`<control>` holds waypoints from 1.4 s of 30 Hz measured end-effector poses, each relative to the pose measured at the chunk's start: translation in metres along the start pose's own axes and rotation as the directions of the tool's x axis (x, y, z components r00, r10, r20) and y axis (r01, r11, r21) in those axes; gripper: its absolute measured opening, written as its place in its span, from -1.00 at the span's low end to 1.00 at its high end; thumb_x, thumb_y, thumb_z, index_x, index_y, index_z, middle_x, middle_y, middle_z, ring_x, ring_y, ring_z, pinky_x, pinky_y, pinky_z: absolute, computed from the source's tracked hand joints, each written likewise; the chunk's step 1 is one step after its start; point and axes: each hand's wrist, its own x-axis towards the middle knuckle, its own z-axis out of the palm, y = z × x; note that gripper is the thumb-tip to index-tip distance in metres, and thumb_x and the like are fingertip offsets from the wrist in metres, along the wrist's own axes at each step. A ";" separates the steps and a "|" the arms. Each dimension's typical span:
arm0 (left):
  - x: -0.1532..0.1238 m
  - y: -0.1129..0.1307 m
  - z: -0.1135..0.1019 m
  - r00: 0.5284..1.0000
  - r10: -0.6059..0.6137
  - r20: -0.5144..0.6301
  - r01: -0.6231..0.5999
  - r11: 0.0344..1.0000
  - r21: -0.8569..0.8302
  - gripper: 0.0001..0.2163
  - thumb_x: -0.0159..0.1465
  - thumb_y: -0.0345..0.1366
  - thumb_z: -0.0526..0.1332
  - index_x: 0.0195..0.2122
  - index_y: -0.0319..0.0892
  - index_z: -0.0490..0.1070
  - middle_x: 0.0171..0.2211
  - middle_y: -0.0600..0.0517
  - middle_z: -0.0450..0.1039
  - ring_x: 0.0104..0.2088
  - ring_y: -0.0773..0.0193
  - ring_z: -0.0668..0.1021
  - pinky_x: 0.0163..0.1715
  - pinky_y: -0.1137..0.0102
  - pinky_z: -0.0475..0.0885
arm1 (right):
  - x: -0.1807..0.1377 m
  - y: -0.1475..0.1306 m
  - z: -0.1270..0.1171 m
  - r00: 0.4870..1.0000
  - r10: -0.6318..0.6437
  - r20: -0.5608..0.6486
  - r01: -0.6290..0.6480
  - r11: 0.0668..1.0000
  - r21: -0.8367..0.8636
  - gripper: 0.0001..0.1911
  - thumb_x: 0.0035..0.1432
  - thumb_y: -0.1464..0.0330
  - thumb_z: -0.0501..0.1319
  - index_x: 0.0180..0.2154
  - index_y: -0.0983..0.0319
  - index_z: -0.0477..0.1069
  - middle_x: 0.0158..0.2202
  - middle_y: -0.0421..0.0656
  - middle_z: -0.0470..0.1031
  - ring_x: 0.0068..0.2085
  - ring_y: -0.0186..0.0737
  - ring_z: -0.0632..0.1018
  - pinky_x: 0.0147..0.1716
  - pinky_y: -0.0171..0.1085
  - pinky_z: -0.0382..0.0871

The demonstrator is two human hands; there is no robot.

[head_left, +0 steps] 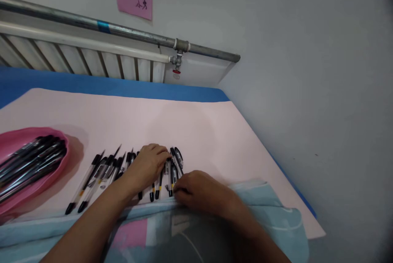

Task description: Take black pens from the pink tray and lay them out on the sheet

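Several gel pens with clear barrels and black ends lie side by side on the pale pink table sheet, some with bare tips at the far end. Over the right part of this row is my left hand, its fingers bent together at the upper end of a pen; its fingertips are partly hidden. My right hand is closed at the near end of another pen, which slants up and left from the fingers. Close behind that pen lies a black pen cap with a clip.
At the left stands a pink basin filled with black pens. Light blue patterned cloth covers the near edge. A blue border, a radiator, a pipe with a red-handled valve and walls bound the table.
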 end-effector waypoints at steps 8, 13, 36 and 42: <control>0.000 -0.002 0.001 1.000 0.001 -0.014 -0.001 1.000 -0.015 -0.78 0.24 -0.30 0.01 -0.26 -0.13 0.45 -0.22 -0.05 0.45 -0.15 0.16 0.42 -0.11 0.18 0.29 | 0.004 0.012 -0.003 0.964 0.105 -0.246 -0.114 0.993 -0.021 -0.83 0.03 0.49 0.03 -0.54 0.27 0.33 -0.55 -0.21 0.38 -0.51 -0.39 0.28 -0.47 -0.37 0.04; 0.001 -0.002 0.004 0.998 -0.032 -0.056 0.031 0.999 -0.031 -0.75 0.24 -0.30 0.00 -0.15 -0.15 0.40 -0.14 -0.08 0.43 -0.10 0.15 0.41 -0.09 0.18 0.29 | 0.008 0.014 0.005 0.944 0.141 -0.299 -0.162 0.986 -0.044 -0.92 -0.01 0.49 0.05 -0.47 0.26 0.29 -0.53 -0.21 0.37 -0.50 -0.37 0.29 -0.49 -0.37 0.01; 0.018 -0.003 0.003 0.999 -0.025 -0.038 0.019 0.986 -0.167 -0.70 0.28 -0.23 -0.09 -0.12 -0.12 0.37 -0.12 -0.02 0.45 -0.09 0.21 0.41 -0.05 0.23 0.26 | 0.012 0.014 0.007 0.941 0.169 -0.294 -0.140 0.983 0.119 -0.89 0.03 0.49 0.03 -0.49 0.26 0.28 -0.54 -0.23 0.35 -0.51 -0.41 0.29 -0.49 -0.39 0.04; 0.016 -0.005 0.003 0.997 -0.074 -0.035 0.067 0.981 -0.184 -0.70 0.27 -0.27 -0.08 -0.11 -0.14 0.38 -0.17 -0.03 0.48 -0.13 0.19 0.44 -0.09 0.24 0.28 | 0.030 0.034 0.005 0.834 0.204 -0.513 -0.157 0.979 0.133 -0.86 0.08 0.46 0.05 -0.31 0.27 0.34 -0.39 -0.16 0.40 -0.34 -0.32 0.37 -0.34 -0.37 0.15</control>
